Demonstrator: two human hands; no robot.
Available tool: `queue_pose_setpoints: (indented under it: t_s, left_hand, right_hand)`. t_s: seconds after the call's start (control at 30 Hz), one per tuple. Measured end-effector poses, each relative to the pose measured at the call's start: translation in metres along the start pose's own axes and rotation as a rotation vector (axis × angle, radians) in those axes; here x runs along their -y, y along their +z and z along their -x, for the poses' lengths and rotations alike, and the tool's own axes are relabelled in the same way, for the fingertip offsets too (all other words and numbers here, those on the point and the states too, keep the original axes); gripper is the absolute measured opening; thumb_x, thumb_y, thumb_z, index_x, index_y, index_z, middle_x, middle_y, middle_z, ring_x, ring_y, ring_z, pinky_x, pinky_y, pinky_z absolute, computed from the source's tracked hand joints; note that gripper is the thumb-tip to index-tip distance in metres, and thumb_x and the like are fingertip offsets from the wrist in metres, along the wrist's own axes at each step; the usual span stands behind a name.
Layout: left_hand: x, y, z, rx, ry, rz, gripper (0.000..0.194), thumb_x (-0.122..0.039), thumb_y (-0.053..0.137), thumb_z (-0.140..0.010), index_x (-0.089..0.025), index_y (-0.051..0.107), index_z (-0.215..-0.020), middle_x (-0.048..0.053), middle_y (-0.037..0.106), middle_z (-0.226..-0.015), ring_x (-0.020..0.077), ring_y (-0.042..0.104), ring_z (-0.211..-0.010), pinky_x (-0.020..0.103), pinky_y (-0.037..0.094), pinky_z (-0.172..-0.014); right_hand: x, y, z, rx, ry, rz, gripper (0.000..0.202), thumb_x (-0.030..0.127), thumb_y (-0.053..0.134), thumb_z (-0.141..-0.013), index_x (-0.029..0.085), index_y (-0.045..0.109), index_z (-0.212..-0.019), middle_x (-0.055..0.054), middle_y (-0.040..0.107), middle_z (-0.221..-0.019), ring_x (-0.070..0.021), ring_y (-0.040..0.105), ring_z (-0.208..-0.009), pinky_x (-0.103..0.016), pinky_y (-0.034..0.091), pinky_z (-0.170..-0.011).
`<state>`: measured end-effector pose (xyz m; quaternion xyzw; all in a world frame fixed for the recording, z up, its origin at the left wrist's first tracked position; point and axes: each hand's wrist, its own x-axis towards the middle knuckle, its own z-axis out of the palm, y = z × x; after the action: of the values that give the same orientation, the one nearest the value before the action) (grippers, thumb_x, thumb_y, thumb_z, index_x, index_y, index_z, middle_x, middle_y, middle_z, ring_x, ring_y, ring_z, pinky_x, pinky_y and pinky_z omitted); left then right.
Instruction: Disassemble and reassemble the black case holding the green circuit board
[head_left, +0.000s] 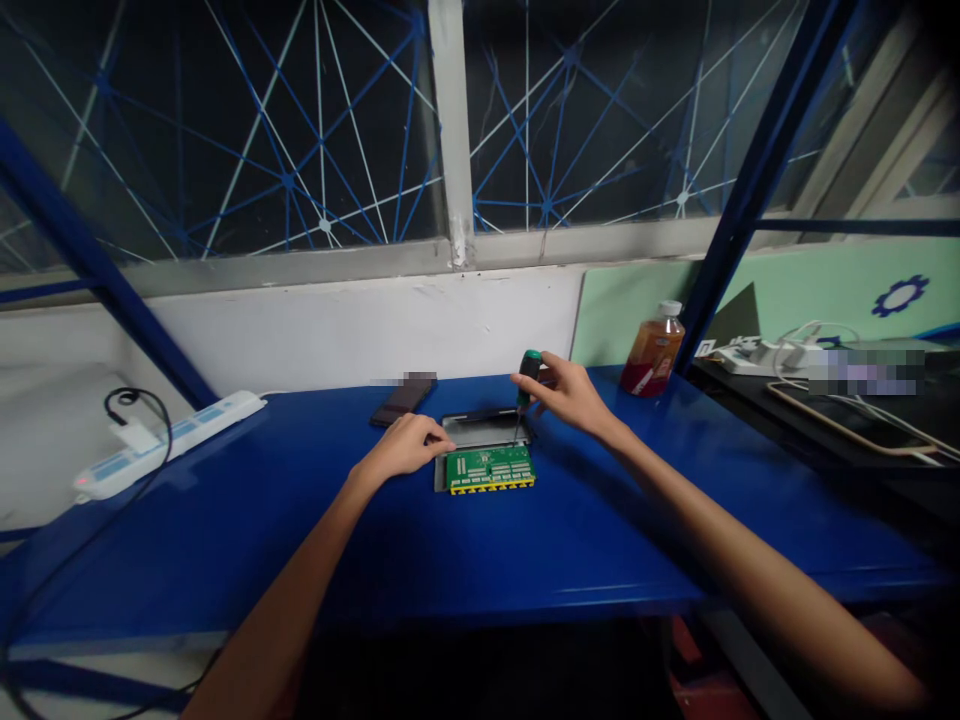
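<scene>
A green circuit board (pixel 491 467) with a row of yellow connectors along its front edge lies on the blue table. Behind it is a dark, shallow casing (pixel 480 430). My right hand (pixel 564 392) grips the green and black handle of a screwdriver (pixel 530 378), held upright with its tip down at the board's back right corner. At the back left corner of the board rests my left hand (pixel 409 446), its fingers close together on the edge; whether they pinch anything small is hidden.
A dark phone (pixel 403 400) lies behind my left hand. A white power strip (pixel 172 445) with a black cable is at the left. A drink bottle (pixel 652 352) stands at the back right, before a dark surface holding cables and a phone (pixel 847 415).
</scene>
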<state>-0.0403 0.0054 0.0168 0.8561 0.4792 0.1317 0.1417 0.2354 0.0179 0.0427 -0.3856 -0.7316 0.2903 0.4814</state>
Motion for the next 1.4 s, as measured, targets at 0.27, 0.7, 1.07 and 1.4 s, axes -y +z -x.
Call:
queue_pose_setpoints:
  t_s: [0.27, 0.7, 1.07, 1.4]
  left_hand:
    - [0.001, 0.001, 0.000, -0.010, 0.008, 0.007, 0.029, -0.040, 0.054, -0.083, -0.020, 0.075, -0.087, 0.007, 0.073, -0.086, 0.0204, 0.063, -0.075, 0.026, 0.039, -0.068]
    - [0.000, 0.001, 0.000, -0.021, 0.004, 0.026, 0.031, -0.041, 0.054, -0.082, -0.020, 0.076, -0.086, 0.008, 0.073, -0.082, 0.0203, 0.062, -0.075, 0.026, 0.040, -0.069]
    - [-0.006, -0.002, 0.000, -0.011, -0.007, 0.019, 0.032, -0.039, 0.054, -0.081, -0.016, 0.076, -0.083, 0.007, 0.070, -0.068, 0.0198, 0.060, -0.070, 0.025, 0.037, -0.065]
    - [0.000, -0.004, 0.000, -0.019, 0.003, -0.025, 0.036, -0.040, 0.050, -0.083, -0.015, 0.075, -0.082, 0.006, 0.068, -0.066, 0.0181, 0.057, -0.069, 0.025, 0.035, -0.065]
  right_hand:
    - [0.003, -0.002, 0.006, 0.020, -0.029, 0.083, 0.034, 0.051, 0.060, -0.081, 0.021, 0.046, -0.081, -0.001, 0.063, -0.066, -0.0167, 0.065, -0.052, -0.026, 0.046, -0.042]
    - [0.002, -0.003, 0.007, 0.046, -0.031, 0.033, 0.032, 0.048, 0.060, -0.081, 0.021, 0.045, -0.081, 0.000, 0.060, -0.068, -0.0169, 0.065, -0.057, -0.027, 0.047, -0.046]
    - [0.007, -0.009, 0.001, 0.127, -0.126, 0.124, 0.027, 0.044, 0.064, -0.078, 0.019, 0.053, -0.080, 0.001, 0.056, -0.071, -0.0147, 0.056, -0.065, -0.028, 0.045, -0.054]
    - [0.023, -0.012, -0.001, 0.233, -0.214, 0.185, 0.041, 0.037, 0.057, -0.084, 0.023, 0.046, -0.120, -0.002, 0.060, -0.086, -0.0144, 0.056, -0.066, -0.031, 0.046, -0.062]
